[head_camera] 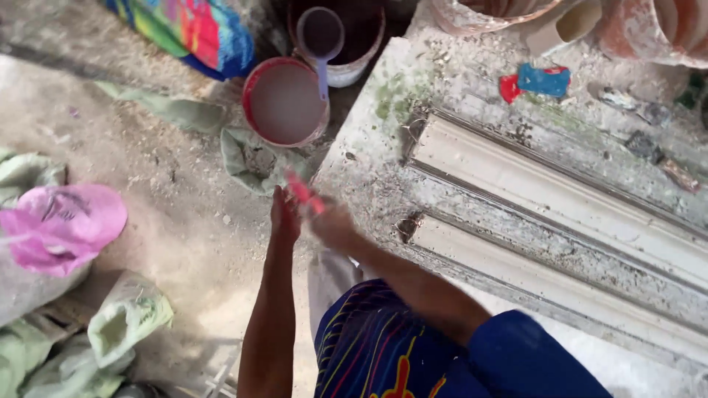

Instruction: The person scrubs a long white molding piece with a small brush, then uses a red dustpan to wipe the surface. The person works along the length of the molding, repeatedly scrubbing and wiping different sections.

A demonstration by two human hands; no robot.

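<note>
My left hand [285, 214] and my right hand [333, 223] meet at the near left corner of a plaster-crusted work table [369, 155]. Between them is a small red tool [304, 193], blurred; both hands seem to be on it. Just beyond them on the ground stands a red bucket [284, 102] of pale grey liquid. A purple ladle [321, 40] rests across a second, white bucket [346, 44] behind it. Two long white plaster mouldings [546, 191] lie side by side on the table to the right of my hands.
A crumpled green sack [254, 158] lies under the red bucket. A pink bag [63, 225] and more green sacks [125, 317] sit at the left on the dusty floor. Red and blue scraps [535, 81] and plaster-caked tubs [649, 29] are at the table's far side.
</note>
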